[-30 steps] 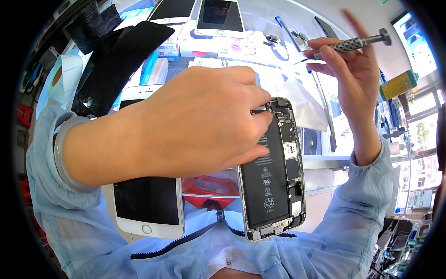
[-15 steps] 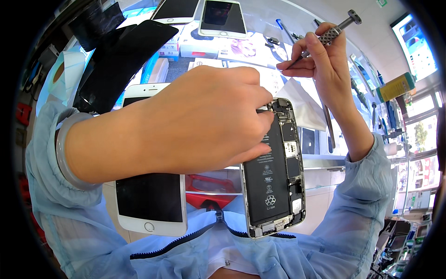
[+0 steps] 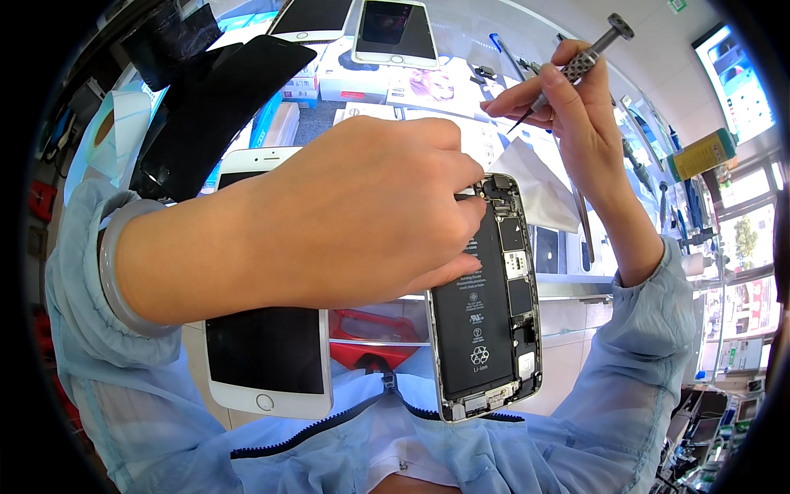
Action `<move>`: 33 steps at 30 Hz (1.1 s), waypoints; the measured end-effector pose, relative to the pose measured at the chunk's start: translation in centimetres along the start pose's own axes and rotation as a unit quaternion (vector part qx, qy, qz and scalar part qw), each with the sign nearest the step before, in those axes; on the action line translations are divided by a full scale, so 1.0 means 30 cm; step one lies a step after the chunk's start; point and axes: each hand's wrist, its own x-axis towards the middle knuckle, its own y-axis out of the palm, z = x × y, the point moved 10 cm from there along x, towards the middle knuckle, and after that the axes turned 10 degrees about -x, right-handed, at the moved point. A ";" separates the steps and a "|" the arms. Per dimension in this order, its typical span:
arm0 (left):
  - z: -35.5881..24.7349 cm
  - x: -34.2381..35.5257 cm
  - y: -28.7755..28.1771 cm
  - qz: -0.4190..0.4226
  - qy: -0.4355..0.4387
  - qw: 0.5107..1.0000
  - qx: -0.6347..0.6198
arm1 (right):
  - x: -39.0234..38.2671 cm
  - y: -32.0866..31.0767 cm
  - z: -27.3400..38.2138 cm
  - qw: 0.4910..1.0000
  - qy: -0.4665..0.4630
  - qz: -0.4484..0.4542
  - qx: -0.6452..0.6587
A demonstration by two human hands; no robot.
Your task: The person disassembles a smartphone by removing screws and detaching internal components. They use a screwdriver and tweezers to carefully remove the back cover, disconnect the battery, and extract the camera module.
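My left hand curls closed over the upper left of an opened phone, whose black battery and boards show; what the fingertips grip is hidden. Under that wrist and hand is a white phone, screen up, partly covered. My right hand holds a knurled metal screwdriver raised above and right of the opened phone, its thin tip pointing down-left, clear of the phone's parts. A crumpled whitish sheet lies just behind the opened phone.
Black screen panels and a label roll lie left. Two white phones and flat boxes sit behind on the glass counter. A yellow-labelled bottle and several tools stand right.
Since a second ago my right hand has moved left with the screwdriver, whose handle now tilts more steeply upward. My left hand and both lower phones have shifted only slightly.
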 end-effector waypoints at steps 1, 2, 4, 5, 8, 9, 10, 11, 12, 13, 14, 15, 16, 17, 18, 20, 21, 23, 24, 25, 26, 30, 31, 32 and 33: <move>-0.001 -0.003 -0.001 -0.001 -0.001 1.000 0.000 | 0.001 0.011 0.001 1.000 -0.001 0.011 0.000; -0.001 -0.006 -0.001 -0.001 -0.003 1.000 0.001 | 0.000 0.021 0.004 1.000 -0.001 0.021 0.000; 0.000 -0.007 0.000 -0.001 -0.005 1.000 0.002 | -0.004 0.036 0.008 0.999 0.002 0.037 0.006; 0.002 -0.005 0.001 0.000 -0.005 1.000 0.001 | -0.006 0.040 0.011 0.999 0.006 0.042 0.013; 0.003 -0.003 0.002 0.001 -0.005 1.000 0.001 | -0.003 0.041 0.010 0.998 0.031 0.049 0.024; 0.003 -0.002 0.002 0.001 -0.005 1.000 0.002 | -0.002 0.040 0.006 0.998 0.041 0.050 0.025; 0.003 -0.002 0.002 0.001 -0.004 1.000 0.002 | -0.003 0.038 0.001 0.998 0.045 0.050 0.013; 0.002 -0.002 0.001 0.001 -0.003 1.000 0.002 | -0.003 0.035 -0.006 0.998 0.049 0.050 0.001; 0.002 0.000 0.001 0.001 -0.002 1.000 0.002 | -0.005 0.033 -0.012 0.997 0.054 0.050 -0.011; 0.001 -0.002 0.000 -0.001 -0.003 1.000 0.003 | -0.005 0.034 -0.012 0.997 0.054 0.048 -0.018; 0.000 -0.004 -0.002 -0.001 -0.003 1.000 0.002 | -0.006 0.036 -0.011 0.997 0.054 0.046 -0.025; 0.000 -0.006 -0.003 -0.002 -0.004 1.000 0.002 | -0.008 0.038 -0.011 0.997 0.054 0.044 -0.033; 0.000 -0.006 -0.002 -0.003 -0.003 1.000 0.001 | -0.010 0.038 -0.011 0.997 0.049 0.041 -0.035; 0.001 -0.006 -0.001 -0.002 -0.004 1.000 0.000 | -0.013 0.040 -0.013 0.998 0.043 0.039 -0.036; 0.002 -0.006 -0.001 -0.001 -0.004 1.000 -0.001 | -0.015 0.041 -0.014 0.998 0.038 0.037 -0.038; 0.003 -0.006 0.002 0.003 -0.006 1.000 -0.002 | -0.012 0.038 -0.006 0.999 0.014 0.017 -0.032; 0.004 -0.006 0.003 0.004 -0.006 1.000 -0.001 | -0.010 0.035 0.000 1.000 0.002 0.008 -0.029; 0.001 -0.004 0.003 0.002 -0.002 1.000 0.001 | -0.005 0.014 0.008 1.000 -0.003 -0.006 -0.024; 0.000 -0.002 0.003 0.000 0.001 1.000 0.002 | -0.003 -0.002 0.014 1.000 -0.005 -0.013 -0.022; -0.002 -0.003 0.002 -0.003 0.002 1.000 0.003 | 0.001 -0.023 0.015 1.000 0.003 -0.022 0.018; -0.002 -0.004 0.001 -0.003 0.001 1.000 0.004 | 0.005 -0.051 0.022 0.998 0.011 -0.031 0.058; 0.000 -0.011 0.002 0.003 -0.011 1.000 0.010 | -0.002 -0.096 0.097 0.997 -0.009 -0.056 0.053; 0.002 -0.008 0.004 0.004 -0.008 1.000 0.011 | -0.013 -0.100 0.111 0.999 -0.029 -0.035 0.019; 0.003 -0.005 0.006 0.005 -0.006 1.000 0.010 | -0.031 -0.099 0.096 0.998 0.005 -0.057 0.038; 0.006 -0.003 0.007 0.006 -0.005 1.000 0.008 | -0.042 -0.091 0.111 0.998 -0.006 -0.055 0.012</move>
